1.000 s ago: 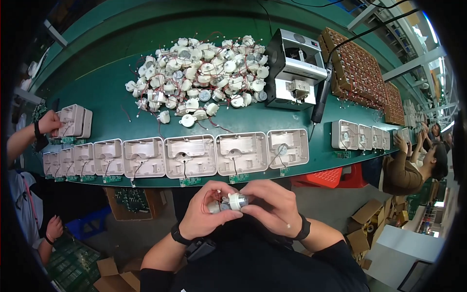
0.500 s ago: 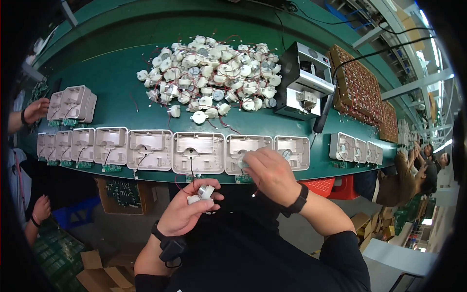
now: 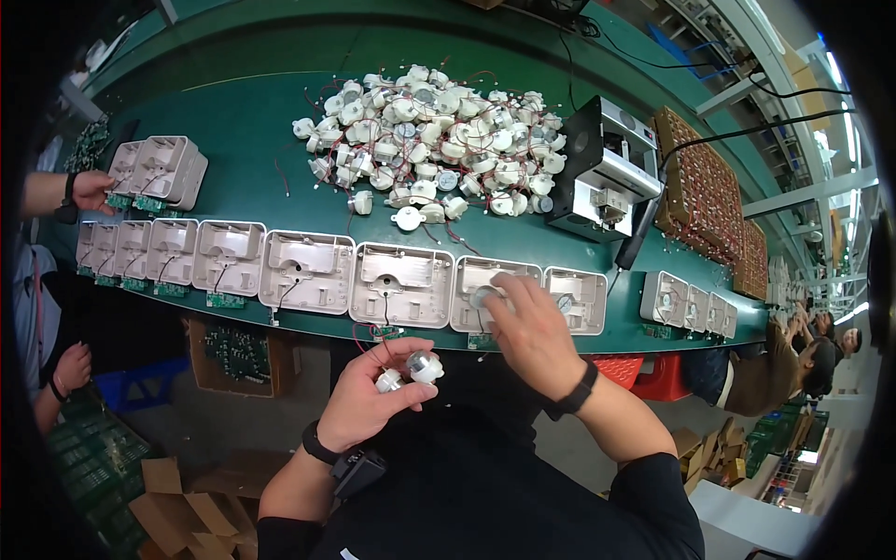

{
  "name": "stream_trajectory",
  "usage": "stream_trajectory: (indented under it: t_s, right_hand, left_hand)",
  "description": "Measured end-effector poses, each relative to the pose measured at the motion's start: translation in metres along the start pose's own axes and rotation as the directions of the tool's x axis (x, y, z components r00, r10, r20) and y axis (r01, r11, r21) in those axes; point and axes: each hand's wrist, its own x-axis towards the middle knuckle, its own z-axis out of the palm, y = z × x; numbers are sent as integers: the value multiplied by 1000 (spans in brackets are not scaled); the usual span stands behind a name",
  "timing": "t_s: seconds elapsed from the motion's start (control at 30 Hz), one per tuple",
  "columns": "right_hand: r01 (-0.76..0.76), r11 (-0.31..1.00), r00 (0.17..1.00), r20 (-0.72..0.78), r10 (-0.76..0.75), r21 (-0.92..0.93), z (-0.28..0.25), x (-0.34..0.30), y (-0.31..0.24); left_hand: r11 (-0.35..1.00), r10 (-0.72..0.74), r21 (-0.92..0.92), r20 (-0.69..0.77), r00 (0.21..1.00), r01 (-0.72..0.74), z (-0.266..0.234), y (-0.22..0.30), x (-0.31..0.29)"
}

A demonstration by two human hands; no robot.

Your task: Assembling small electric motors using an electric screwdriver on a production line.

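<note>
My left hand (image 3: 369,401) is closed around two small round white buzzers (image 3: 425,367) with silvery faces and thin red wires, held just in front of the bench edge. My right hand (image 3: 534,338) reaches into a light grey plastic housing (image 3: 459,317), the second from the right end of the near row. Its thumb and fingertips are closed on a round buzzer (image 3: 483,297) inside, partly hidden by the fingers. To the right, another housing (image 3: 588,319) has a similar round part in it. The housing on the left (image 3: 401,311) shows a thin dark wire and no buzzer.
A big pile of wired buzzers (image 3: 439,140) lies across the green bench (image 3: 243,131). Behind right stand a black and silver machine (image 3: 607,173) and a tray of small red parts (image 3: 700,182). A co-worker's hand (image 3: 93,191) touches stacked housings (image 3: 168,173) at the left.
The whole view has shifted a little. My left hand has turned the two buzzers so a silvery face shows more. My right hand stays at the same housing, its fingers on the round part.
</note>
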Motion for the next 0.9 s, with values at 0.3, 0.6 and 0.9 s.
stream_trajectory:
  t_s: [0.3, 0.6, 0.9]
  right_hand:
    - [-20, 881, 998, 56, -7, 473, -50, -3, -41]
    - [-8, 630, 969, 160, -186, 777, -36, 14, -35]
    - [87, 611, 872, 236, -430, 787, -51, 22, -39]
  left_hand:
    - [937, -12, 350, 21, 1000, 4, 12, 10, 6]
    - [867, 168, 431, 217, 962, -249, -3, 9, 0]
    - [992, -69, 122, 337, 939, 29, -9, 3, -8]
